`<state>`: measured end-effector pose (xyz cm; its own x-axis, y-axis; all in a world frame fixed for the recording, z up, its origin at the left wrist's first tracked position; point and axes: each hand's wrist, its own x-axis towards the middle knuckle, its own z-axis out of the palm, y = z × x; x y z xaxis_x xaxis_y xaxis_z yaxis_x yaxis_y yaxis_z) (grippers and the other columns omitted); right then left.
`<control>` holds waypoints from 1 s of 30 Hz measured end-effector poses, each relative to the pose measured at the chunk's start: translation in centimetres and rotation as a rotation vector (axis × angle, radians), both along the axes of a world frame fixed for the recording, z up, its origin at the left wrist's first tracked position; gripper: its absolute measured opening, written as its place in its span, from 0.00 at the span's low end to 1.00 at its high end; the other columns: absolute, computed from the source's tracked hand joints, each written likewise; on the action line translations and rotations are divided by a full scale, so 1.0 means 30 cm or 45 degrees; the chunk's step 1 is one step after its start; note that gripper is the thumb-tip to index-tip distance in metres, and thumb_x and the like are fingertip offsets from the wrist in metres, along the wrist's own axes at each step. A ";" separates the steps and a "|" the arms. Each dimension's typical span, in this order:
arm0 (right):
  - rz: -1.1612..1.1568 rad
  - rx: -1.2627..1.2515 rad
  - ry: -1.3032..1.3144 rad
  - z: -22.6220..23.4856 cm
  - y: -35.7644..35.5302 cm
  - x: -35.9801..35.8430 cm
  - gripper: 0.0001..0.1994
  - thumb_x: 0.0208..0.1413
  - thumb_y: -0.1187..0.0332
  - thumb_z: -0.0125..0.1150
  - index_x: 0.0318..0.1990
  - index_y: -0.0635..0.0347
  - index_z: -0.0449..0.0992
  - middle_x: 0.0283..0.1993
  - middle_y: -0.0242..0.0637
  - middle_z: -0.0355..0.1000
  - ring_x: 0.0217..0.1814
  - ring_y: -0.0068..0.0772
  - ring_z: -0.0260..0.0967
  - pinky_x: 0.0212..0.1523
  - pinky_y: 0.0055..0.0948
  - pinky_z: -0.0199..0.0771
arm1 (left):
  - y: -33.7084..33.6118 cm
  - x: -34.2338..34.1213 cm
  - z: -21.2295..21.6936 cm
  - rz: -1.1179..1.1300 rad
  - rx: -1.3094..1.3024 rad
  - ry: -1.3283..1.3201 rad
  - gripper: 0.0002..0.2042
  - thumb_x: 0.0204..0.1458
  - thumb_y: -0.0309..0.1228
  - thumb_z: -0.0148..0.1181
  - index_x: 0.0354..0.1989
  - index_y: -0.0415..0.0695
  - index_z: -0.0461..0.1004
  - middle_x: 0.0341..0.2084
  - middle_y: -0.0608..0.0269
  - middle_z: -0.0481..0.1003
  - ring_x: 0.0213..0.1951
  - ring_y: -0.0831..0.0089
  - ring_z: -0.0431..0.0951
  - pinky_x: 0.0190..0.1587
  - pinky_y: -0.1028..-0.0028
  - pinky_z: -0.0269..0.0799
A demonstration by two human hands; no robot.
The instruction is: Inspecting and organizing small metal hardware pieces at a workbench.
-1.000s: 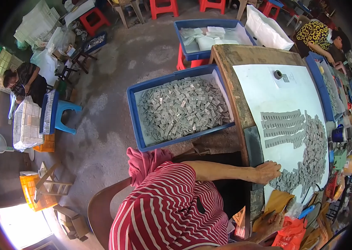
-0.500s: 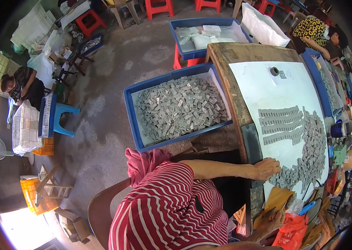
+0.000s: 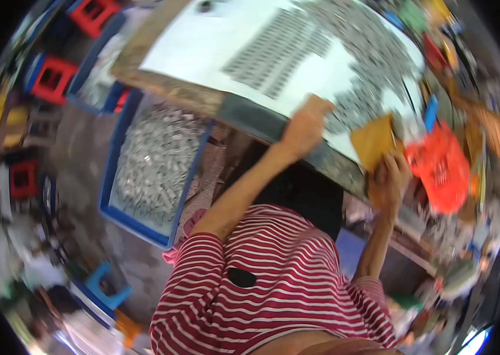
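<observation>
The left hand (image 3: pixel 306 124) rests flat on grey pieces (image 3: pixel 356 118) mid-frame; the right hand (image 3: pixel 389 177) grips a yellow card (image 3: pixel 373 141). Sorting goes on; scooping looks next.

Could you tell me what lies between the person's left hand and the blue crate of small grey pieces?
In the head view, between the left hand and the blue crate lies the table's dark worn edge, then a brownish surface below it, too blurred to identify.

Wooden table (image 3: pixel 170 89): white sheet (image 3: pixel 226 41), grey pieces (image 3: pixel 356 41) on sheet.
</observation>
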<state>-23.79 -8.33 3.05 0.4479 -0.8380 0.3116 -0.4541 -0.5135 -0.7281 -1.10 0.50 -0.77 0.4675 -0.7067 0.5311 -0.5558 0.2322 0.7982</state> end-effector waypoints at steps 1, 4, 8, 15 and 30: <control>-0.064 0.475 -0.313 0.008 0.013 0.017 0.04 0.48 0.75 0.55 0.31 0.63 0.69 0.20 0.26 0.61 0.16 0.16 0.55 0.15 0.15 0.50 | -0.006 0.006 0.002 -0.007 -0.011 -0.001 0.12 0.43 0.16 0.45 0.36 0.38 0.70 0.32 0.51 0.69 0.38 0.56 0.70 0.40 0.67 0.67; -0.118 0.786 -0.518 0.066 0.056 0.103 0.03 0.50 0.74 0.55 0.32 0.63 0.70 0.21 0.26 0.62 0.17 0.14 0.56 0.15 0.14 0.50 | 0.003 -0.001 0.030 -0.021 0.043 0.255 0.10 0.44 0.17 0.46 0.35 0.38 0.71 0.31 0.51 0.70 0.33 0.55 0.71 0.38 0.66 0.67; -0.011 0.924 -0.566 0.030 0.060 0.118 0.05 0.50 0.71 0.56 0.27 0.63 0.71 0.18 0.27 0.63 0.16 0.12 0.54 0.15 0.13 0.50 | 0.006 -0.048 0.067 -0.191 0.245 0.590 0.12 0.48 0.17 0.43 0.37 0.38 0.72 0.29 0.59 0.71 0.26 0.75 0.70 0.31 0.78 0.66; -0.003 0.949 -0.409 0.063 0.086 0.156 0.04 0.49 0.72 0.57 0.28 0.64 0.71 0.18 0.24 0.64 0.16 0.10 0.56 0.16 0.13 0.52 | 0.007 -0.133 0.124 -0.415 0.371 0.758 0.08 0.49 0.20 0.48 0.35 0.37 0.74 0.26 0.63 0.69 0.23 0.80 0.66 0.27 0.80 0.64; 0.138 0.550 -0.039 0.046 0.067 0.146 0.05 0.47 0.72 0.55 0.29 0.66 0.70 0.19 0.28 0.63 0.22 0.15 0.57 0.22 0.20 0.60 | -0.035 -0.153 0.114 -0.377 0.429 0.302 0.07 0.48 0.28 0.57 0.33 0.38 0.74 0.23 0.68 0.69 0.23 0.83 0.64 0.26 0.81 0.61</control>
